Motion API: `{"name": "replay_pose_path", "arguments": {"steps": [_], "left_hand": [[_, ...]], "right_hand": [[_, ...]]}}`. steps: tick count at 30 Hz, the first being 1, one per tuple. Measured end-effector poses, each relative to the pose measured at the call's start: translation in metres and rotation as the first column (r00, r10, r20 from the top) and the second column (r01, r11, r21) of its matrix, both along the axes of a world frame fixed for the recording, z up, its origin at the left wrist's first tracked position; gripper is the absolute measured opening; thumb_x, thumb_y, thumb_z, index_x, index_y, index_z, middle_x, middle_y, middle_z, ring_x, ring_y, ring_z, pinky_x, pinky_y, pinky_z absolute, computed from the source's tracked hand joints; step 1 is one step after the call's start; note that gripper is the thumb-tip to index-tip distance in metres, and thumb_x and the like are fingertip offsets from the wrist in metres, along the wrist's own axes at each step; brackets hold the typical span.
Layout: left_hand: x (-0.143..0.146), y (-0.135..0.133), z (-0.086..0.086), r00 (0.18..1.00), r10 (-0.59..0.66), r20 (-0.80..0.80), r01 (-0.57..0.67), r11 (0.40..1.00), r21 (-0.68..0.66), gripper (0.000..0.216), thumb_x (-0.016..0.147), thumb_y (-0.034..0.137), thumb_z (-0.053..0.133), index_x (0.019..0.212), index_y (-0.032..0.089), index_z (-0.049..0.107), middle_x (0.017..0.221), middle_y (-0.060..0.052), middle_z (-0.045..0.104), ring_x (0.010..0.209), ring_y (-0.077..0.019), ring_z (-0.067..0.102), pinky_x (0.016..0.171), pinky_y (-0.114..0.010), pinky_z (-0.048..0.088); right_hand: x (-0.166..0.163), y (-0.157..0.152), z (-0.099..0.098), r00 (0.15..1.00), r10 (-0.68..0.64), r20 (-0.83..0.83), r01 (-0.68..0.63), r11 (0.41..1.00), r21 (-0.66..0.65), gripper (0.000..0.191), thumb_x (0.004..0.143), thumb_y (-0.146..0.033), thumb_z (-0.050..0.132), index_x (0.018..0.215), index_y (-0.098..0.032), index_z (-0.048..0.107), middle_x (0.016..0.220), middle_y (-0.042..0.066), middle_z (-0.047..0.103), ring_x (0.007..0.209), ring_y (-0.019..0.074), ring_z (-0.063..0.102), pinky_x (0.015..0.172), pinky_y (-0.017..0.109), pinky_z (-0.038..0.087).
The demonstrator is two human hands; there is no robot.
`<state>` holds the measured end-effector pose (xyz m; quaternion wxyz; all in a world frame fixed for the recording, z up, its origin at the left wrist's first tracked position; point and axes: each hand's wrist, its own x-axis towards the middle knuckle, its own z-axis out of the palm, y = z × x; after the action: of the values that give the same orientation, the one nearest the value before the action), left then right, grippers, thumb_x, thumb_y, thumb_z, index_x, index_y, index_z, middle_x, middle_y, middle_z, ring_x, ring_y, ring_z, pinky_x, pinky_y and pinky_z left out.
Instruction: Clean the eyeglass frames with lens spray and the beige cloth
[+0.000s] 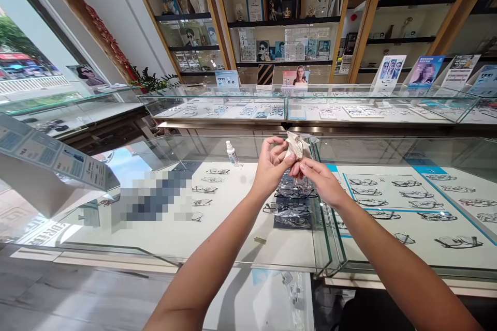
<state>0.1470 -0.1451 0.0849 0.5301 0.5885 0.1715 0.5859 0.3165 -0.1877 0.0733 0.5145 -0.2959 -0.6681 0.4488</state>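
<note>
Cloth: here it is, a crumpled beige cloth (295, 146), bunched up in mid-air above the glass worktop (235, 189).
Left grip: the left hand (274, 159) clasps the cloth from its side, fingers curled in.
Right grip: the right hand (319, 178) meets it, fingertips pinching at the cloth's lower edge.
Progress: handling looks well under way, cloth gathered and both hands on it; whether anything is wrapped inside, I cannot tell.
Left over: the cloth is not yet set down, so this seems unfinished.
Bottle: a small white bottle (232, 153) stands off to the left, untouched.
Eyeglasses: a column of frames (287, 209) shows just below the hands, more rows at either side.
Small bar: a short pale piece (260, 240) lies nearer the front edge.
In the way: nothing blocks the hands; the forearms cover part of the display.
</note>
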Motion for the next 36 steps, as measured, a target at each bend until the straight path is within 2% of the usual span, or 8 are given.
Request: {"name": "replay_pose_path", "arguments": {"steps": [3, 6, 9, 12, 18, 23, 29, 36], "left_hand": [[-0.001, 0.000, -0.002, 0.999, -0.038, -0.024, 0.037, 0.999, -0.022, 0.043, 0.085, 0.040, 0.089, 0.106, 0.023, 0.056, 0.102, 0.000, 0.065, 0.068, -0.0076, 0.064, 0.062, -0.022, 0.051], [0.000, -0.001, 0.000, 0.998, -0.042, -0.056, 0.043, 0.999, 0.012, 0.037, 0.090, 0.041, 0.085, 0.112, 0.022, 0.063, 0.103, -0.002, 0.065, 0.061, -0.0058, 0.059, 0.059, -0.023, 0.049], [-0.001, -0.003, 0.005, 0.996, -0.076, -0.050, 0.077, 0.997, 0.011, 0.052, 0.087, 0.040, 0.087, 0.128, 0.024, 0.060, 0.108, -0.005, 0.071, 0.065, -0.0086, 0.061, 0.063, -0.025, 0.051], [-0.005, -0.002, 0.009, 0.985, -0.170, -0.029, 0.166, 0.980, -0.109, 0.070, 0.083, 0.039, 0.091, 0.138, 0.025, 0.050, 0.104, -0.005, 0.075, 0.067, -0.0114, 0.063, 0.066, -0.027, 0.051], [-0.014, 0.001, 0.012, 0.938, -0.327, -0.118, 0.299, 0.931, -0.208, 0.044, 0.088, 0.043, 0.086, 0.112, 0.015, 0.063, 0.069, 0.001, 0.067, 0.062, -0.0119, 0.059, 0.069, -0.026, 0.044], [-0.017, 0.004, 0.012, 0.929, -0.310, -0.204, 0.282, 0.947, -0.155, 0.039, 0.087, 0.049, 0.086, 0.091, 0.013, 0.071, 0.074, -0.002, 0.067, 0.069, -0.0121, 0.058, 0.073, -0.026, 0.046], [-0.020, 0.001, 0.018, 0.921, -0.369, -0.126, 0.350, 0.925, -0.148, 0.038, 0.083, 0.040, 0.091, 0.101, 0.015, 0.070, 0.075, -0.003, 0.072, 0.066, -0.0149, 0.065, 0.069, -0.028, 0.049], [-0.021, -0.001, 0.023, 0.913, -0.394, -0.111, 0.383, 0.918, -0.107, 0.045, 0.078, 0.030, 0.095, 0.105, 0.018, 0.061, 0.076, -0.003, 0.076, 0.064, -0.0175, 0.070, 0.065, -0.028, 0.052]], "right_hand": [[0.000, -0.001, 0.002, 1.000, -0.002, 0.009, 0.002, 1.000, 0.008, 0.039, 0.106, -0.057, 0.057, 0.091, -0.024, 0.072, 0.095, 0.004, 0.068, 0.090, 0.0216, 0.057, 0.085, 0.035, 0.045], [-0.001, -0.002, 0.004, 1.000, -0.005, 0.000, 0.005, 1.000, -0.003, 0.041, 0.105, -0.059, 0.058, 0.090, -0.023, 0.071, 0.094, 0.005, 0.068, 0.091, 0.0213, 0.058, 0.086, 0.034, 0.046], [-0.001, -0.002, 0.003, 1.000, -0.005, -0.001, 0.005, 1.000, 0.005, 0.041, 0.105, -0.058, 0.057, 0.091, -0.022, 0.071, 0.094, 0.005, 0.067, 0.091, 0.0208, 0.057, 0.084, 0.034, 0.045], [0.001, -0.001, 0.000, 0.999, 0.000, 0.038, -0.001, 1.000, 0.025, 0.040, 0.107, -0.056, 0.054, 0.093, -0.023, 0.071, 0.095, 0.005, 0.066, 0.090, 0.0205, 0.056, 0.083, 0.034, 0.044], [0.006, -0.003, 0.001, 0.989, -0.010, 0.147, 0.002, 0.999, 0.053, 0.042, 0.109, -0.058, 0.050, 0.095, -0.024, 0.070, 0.095, 0.004, 0.064, 0.091, 0.0216, 0.057, 0.083, 0.035, 0.044], [0.008, -0.007, 0.008, 0.987, 0.018, 0.162, -0.026, 0.998, 0.050, 0.040, 0.109, -0.057, 0.049, 0.095, -0.024, 0.068, 0.100, 0.005, 0.067, 0.093, 0.0218, 0.058, 0.081, 0.035, 0.046], [0.010, -0.007, 0.009, 0.983, 0.007, 0.182, -0.021, 0.997, 0.078, 0.039, 0.110, -0.052, 0.050, 0.094, -0.024, 0.072, 0.101, 0.005, 0.071, 0.102, 0.0235, 0.063, 0.096, 0.039, 0.046], [0.011, -0.005, 0.008, 0.983, 0.019, 0.181, -0.021, 1.000, 0.009, 0.041, 0.107, -0.056, 0.053, 0.093, -0.025, 0.076, 0.101, 0.005, 0.073, 0.106, 0.0255, 0.065, 0.103, 0.041, 0.047]]}}
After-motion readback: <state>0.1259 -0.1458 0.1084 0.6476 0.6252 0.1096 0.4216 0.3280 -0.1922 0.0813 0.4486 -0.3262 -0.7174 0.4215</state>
